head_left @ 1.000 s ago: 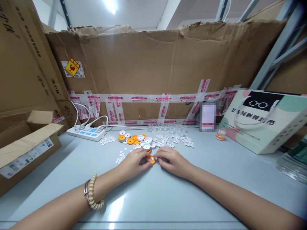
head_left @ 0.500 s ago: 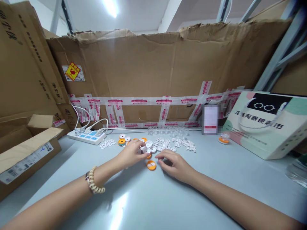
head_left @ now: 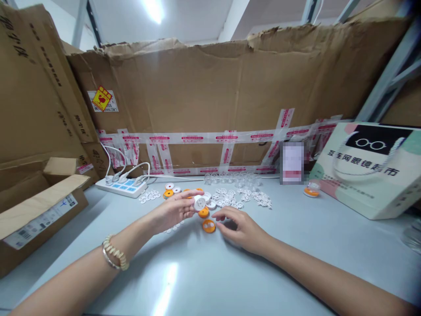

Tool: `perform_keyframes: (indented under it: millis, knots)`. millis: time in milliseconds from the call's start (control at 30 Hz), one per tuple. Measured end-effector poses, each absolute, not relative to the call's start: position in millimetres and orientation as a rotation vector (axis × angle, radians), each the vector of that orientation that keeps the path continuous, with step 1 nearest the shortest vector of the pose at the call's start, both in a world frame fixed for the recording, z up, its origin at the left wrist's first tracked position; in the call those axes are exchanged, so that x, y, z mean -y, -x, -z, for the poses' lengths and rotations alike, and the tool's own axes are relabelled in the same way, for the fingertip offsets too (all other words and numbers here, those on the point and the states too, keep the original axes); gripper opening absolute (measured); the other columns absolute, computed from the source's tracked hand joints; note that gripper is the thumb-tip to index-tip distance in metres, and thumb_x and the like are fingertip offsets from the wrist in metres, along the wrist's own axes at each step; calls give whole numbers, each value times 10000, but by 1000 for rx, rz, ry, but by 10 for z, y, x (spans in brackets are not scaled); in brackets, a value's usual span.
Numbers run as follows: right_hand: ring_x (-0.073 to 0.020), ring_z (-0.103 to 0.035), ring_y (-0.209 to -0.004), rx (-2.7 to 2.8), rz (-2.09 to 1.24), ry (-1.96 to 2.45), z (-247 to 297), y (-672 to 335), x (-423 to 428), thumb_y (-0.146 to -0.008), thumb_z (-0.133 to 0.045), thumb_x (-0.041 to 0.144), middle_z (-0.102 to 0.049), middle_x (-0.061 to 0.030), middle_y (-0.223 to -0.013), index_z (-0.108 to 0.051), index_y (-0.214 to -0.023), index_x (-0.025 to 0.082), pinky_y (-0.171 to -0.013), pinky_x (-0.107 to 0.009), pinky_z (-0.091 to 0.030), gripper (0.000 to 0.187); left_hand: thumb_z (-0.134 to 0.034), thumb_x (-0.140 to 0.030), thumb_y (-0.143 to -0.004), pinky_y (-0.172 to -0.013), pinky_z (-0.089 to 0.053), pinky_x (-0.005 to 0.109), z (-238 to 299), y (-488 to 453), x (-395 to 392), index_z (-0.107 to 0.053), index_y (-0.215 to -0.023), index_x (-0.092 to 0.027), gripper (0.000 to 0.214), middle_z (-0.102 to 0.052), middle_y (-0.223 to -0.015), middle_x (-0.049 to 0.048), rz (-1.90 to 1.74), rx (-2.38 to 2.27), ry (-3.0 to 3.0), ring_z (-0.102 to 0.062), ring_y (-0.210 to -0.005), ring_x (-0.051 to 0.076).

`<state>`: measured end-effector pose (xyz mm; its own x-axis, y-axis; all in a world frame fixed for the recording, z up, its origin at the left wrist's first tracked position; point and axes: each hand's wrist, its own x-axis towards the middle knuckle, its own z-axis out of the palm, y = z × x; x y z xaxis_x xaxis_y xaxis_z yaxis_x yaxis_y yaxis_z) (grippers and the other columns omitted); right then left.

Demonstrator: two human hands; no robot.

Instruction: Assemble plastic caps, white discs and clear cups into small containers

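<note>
My left hand (head_left: 173, 210) holds a round white plastic disc (head_left: 199, 202) by its edge, raised a little over the table with one face toward me. Below and right of it lies an orange round cup (head_left: 208, 226) with small white pieces inside. My right hand (head_left: 238, 226) rests beside that cup, fingers curved and apart, holding nothing that I can see. Behind the left fingertips is another orange round part (head_left: 204, 212), next to a cluster of white round parts (head_left: 211, 204). Part of that cluster is hidden by the left hand.
Small white pieces (head_left: 226, 198) and clear plastic cups (head_left: 230, 178) lie toward the back. A power strip (head_left: 121, 188) and an open carton (head_left: 42, 210) are at left. A paper bag (head_left: 358, 175) stands at right, with an orange-and-clear round item (head_left: 312, 190) near it.
My left hand has lifted the white disc from the cluster and turned so its face shows. My right hand has stayed beside the orange cup.
</note>
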<state>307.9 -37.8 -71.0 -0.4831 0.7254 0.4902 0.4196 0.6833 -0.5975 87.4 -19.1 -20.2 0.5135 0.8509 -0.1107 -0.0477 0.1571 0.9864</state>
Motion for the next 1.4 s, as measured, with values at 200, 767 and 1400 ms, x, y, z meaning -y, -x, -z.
perform_keyframes:
  millis: [200, 767, 1400]
  knots:
    - [-196, -547, -884, 2208, -540, 974, 722, -3056, 393, -698, -670, 240, -594, -56, -936, -571, -1016, 206, -809, -364, -451, 335, -666, -306, -712, -708, -435, 233, 326, -817, 213, -628, -1036, -196, 345, -604, -1082, 69, -703, -818, -1348, -561, -893, 150]
    - [-197, -541, -870, 2213, -548, 1040, 772, -2996, 358, -703, -660, 203, -570, -44, -887, -646, -936, 223, -806, -358, -442, 235, -569, -431, -773, -674, -436, 238, 517, -915, 123, -613, -850, -142, 302, -627, -815, 21, -539, -939, -1784, -537, -727, 124]
    - [-179, -558, -826, 2181, -477, 961, 848, -2973, 338, -699, -687, 248, -586, -33, -841, -648, -843, 202, -764, -323, -437, 157, -563, -365, -790, -614, -405, 222, 381, -1078, 243, -653, -791, -139, 244, -660, -732, 25, -477, -1059, -2189, -561, -675, 140]
